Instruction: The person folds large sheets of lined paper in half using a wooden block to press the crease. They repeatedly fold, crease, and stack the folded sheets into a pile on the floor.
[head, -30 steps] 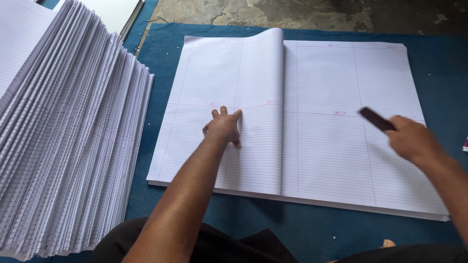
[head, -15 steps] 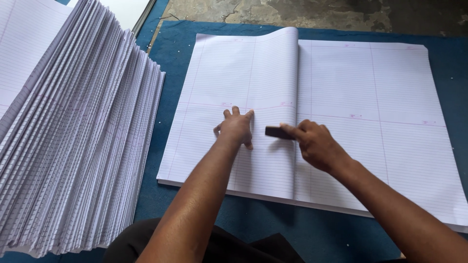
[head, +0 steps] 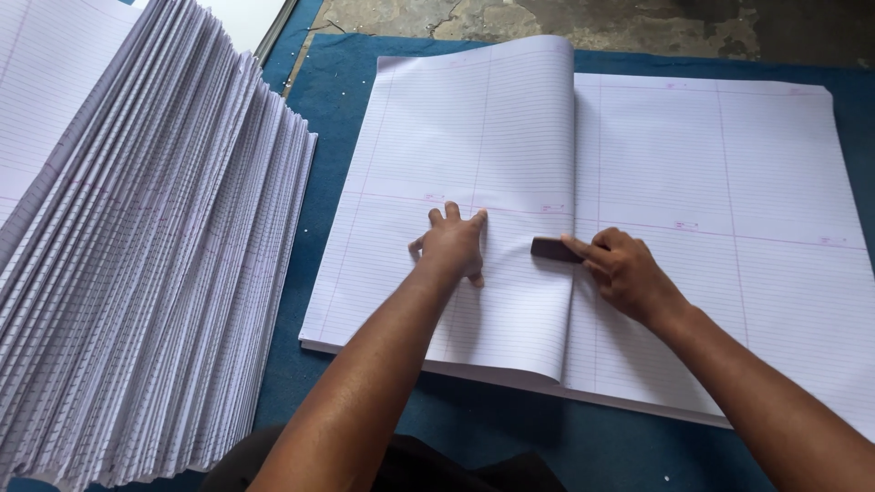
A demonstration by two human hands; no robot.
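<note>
A large stack of ruled white sheets (head: 729, 210) lies on the blue mat (head: 337, 82). Its top sheet (head: 510, 137) is folded over to the left, and the fold edge runs down the middle. My left hand (head: 453, 246) presses flat on the folded sheet, fingers spread. My right hand (head: 624, 271) holds a small dark flat tool (head: 554, 249) and presses its tip against the fold edge, just right of my left hand.
A tall fanned pile of folded ruled sheets (head: 137, 255) fills the left side, close to the sheet stack's left edge. Bare concrete floor (head: 638, 27) shows beyond the mat at the top. My dark clothing (head: 410, 465) is at the bottom edge.
My right hand swung in from the far right with the dark tool and now presses it on the fold. My left hand stayed flat on the folded sheet.
</note>
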